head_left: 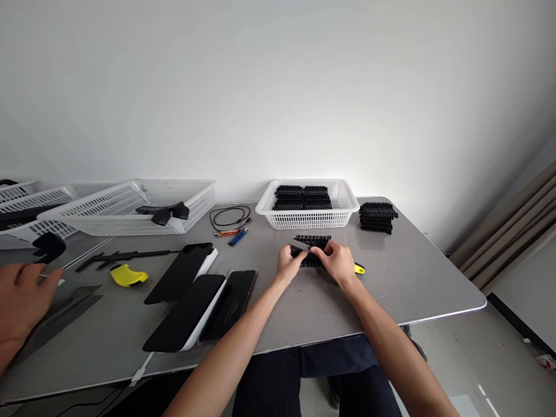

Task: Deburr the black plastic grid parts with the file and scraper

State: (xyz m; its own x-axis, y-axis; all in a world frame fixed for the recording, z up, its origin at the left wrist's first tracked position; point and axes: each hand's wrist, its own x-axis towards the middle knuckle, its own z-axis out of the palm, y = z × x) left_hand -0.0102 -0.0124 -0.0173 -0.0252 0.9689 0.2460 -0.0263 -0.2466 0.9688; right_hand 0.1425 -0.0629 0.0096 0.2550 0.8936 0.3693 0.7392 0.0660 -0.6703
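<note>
Left hand [289, 262] pins a black plastic strip [311, 250] to the counter [391, 284] while right hand [337, 262], fingers closed round a yellow-handled knife [358, 268], steadies its blade for trimming.

Three white baskets show: one [343, 200] behind the hands, one [130, 200] tilted to the left, and one [26, 200] at the far left edge (only partly in frame). Three flat black slabs [186, 313] lie side by side on the table [412, 278]. Black comb-like parts sit in three groups: a batch in the nearest basket [303, 197], one stack [377, 217] to its right, and a small lot [313, 240] at the hands; single pieces are too small to count. One yellow piece [127, 275], one cable [229, 216], one blue lighter [238, 236] and one orange one [226, 233]. Three hands in all: the person's left [289, 263] and right [336, 260], plus a co-worker's [24, 295].
</note>
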